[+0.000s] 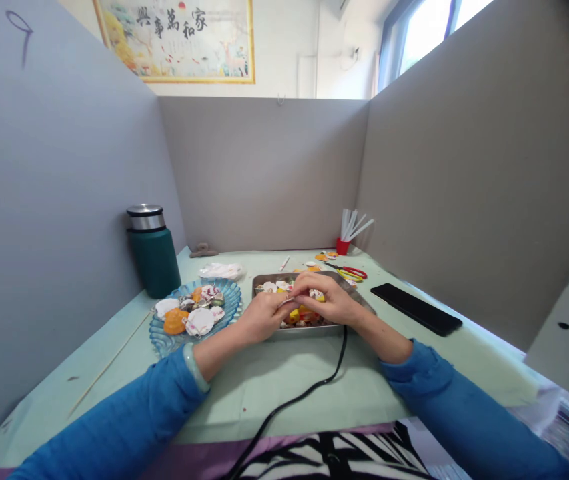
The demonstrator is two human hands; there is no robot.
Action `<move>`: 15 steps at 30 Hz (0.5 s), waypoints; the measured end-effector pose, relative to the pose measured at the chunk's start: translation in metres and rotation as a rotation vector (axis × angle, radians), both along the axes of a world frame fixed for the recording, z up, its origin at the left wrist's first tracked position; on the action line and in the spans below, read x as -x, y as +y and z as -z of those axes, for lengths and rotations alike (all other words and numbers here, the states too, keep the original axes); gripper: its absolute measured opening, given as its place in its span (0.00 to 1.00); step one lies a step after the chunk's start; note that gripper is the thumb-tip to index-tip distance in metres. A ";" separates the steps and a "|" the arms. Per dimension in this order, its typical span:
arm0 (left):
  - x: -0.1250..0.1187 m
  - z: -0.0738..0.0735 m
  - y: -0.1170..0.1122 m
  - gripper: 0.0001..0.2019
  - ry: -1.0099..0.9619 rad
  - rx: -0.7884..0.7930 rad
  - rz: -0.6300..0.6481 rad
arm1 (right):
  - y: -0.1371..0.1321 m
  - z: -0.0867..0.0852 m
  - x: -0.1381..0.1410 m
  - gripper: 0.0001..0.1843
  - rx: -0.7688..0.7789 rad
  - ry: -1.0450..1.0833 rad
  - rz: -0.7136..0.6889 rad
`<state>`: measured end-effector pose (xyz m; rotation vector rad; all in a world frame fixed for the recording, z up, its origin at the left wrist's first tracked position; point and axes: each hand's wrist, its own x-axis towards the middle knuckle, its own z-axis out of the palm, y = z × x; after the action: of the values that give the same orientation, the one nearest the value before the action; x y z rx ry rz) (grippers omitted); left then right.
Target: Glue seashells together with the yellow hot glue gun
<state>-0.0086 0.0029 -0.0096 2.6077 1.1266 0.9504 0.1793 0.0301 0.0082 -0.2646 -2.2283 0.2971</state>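
My left hand [265, 315] and my right hand [328, 298] meet above a metal tray [259, 280]. Their fingertips pinch together around something small, which the fingers mostly cover. Beneath them, the tray holds many small white, yellow and orange pieces [298, 316], partly hidden by my hands. To the left of my left hand, a blue scalloped glass plate [234, 300] carries several round white pieces [200, 321] and orange ones [176, 321], some with shiny metal parts.
A green bottle [155, 260] stands at the left partition. Red-and-yellow scissors [357, 273], a black phone [417, 309], a red cup [343, 247] with white strips and a clear plastic bag [221, 271] lie around the tray. A black cable [309, 389] crosses the front.
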 end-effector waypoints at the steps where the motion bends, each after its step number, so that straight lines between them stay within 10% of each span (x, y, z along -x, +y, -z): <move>1: 0.000 0.000 0.000 0.17 0.000 0.003 0.000 | 0.000 0.000 0.000 0.05 -0.003 0.003 0.000; 15: 0.000 -0.001 0.000 0.23 -0.199 0.231 -0.029 | -0.003 -0.001 0.001 0.11 0.102 0.012 0.088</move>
<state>-0.0089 0.0034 -0.0087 2.2671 1.1505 0.9947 0.1783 0.0273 0.0093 -0.4133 -2.1863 0.3637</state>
